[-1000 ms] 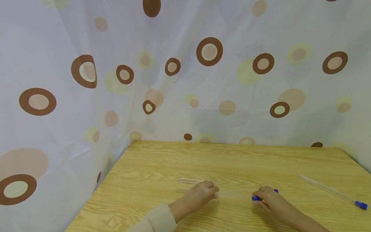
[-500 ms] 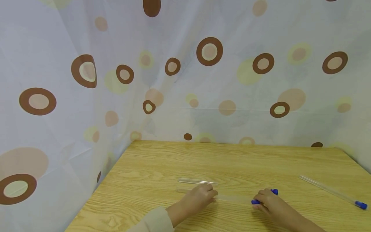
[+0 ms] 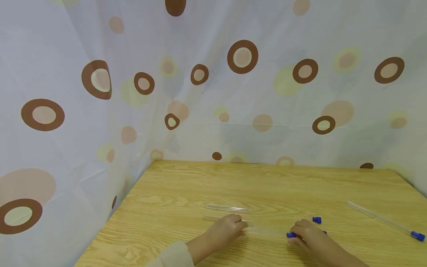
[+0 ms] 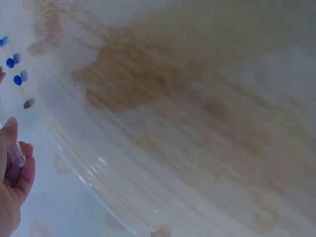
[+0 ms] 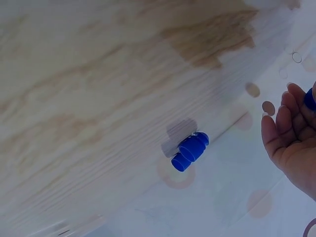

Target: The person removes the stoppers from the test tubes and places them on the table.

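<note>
My left hand (image 3: 227,231) grips a clear plastic tube (image 3: 267,231) by its left part, low over the table. The tube's round end shows between thumb and fingers in the left wrist view. At its other end, a small blue cap (image 3: 291,235) is pinched in my right hand (image 3: 308,237), with the tube's faint right end right at the cap. A loose blue cap (image 3: 317,220) lies just behind the right hand. Another blue piece (image 3: 325,232) is mostly hidden by that hand. In the right wrist view, blue caps (image 5: 192,147) lie close together on the table.
Beyond the left hand lies a clear tube (image 3: 228,208), with a second tube (image 3: 213,218) partly behind the fingers. A tube with a blue cap (image 3: 417,236) on its near end lies slanted at the right. A dotted curtain (image 3: 260,89) surrounds the wooden table (image 3: 186,181).
Both hands have shifted slightly toward me and left with the tube and cap. The loose blue cap behind the right hand and more of the second tube have come into view.
</note>
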`<action>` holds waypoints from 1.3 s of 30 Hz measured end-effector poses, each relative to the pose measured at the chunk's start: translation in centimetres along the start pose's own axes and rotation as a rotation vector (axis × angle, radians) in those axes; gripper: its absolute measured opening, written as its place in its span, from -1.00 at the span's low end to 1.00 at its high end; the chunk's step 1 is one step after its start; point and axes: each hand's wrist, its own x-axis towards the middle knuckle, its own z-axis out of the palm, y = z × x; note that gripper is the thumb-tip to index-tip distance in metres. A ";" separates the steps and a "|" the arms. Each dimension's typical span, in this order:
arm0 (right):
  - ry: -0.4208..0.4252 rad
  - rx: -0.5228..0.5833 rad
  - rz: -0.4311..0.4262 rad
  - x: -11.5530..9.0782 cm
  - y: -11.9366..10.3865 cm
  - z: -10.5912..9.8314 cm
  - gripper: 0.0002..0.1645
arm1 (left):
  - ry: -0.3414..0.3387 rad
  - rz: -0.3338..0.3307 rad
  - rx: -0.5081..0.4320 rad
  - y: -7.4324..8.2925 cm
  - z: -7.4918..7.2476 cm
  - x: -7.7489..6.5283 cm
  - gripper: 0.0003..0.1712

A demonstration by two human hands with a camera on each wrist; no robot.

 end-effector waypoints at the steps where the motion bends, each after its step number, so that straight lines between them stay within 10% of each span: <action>1: 0.005 -0.007 -0.009 0.0 0.0 0.1 -0.83 | 0.001 0.003 0.002 0.0 0.0 -0.1 -0.78; 39: 0.134 -0.053 -0.111 0.4 -0.8 1.2 -0.88 | 0.005 0.002 -0.045 0.1 -0.3 -1.5 -0.82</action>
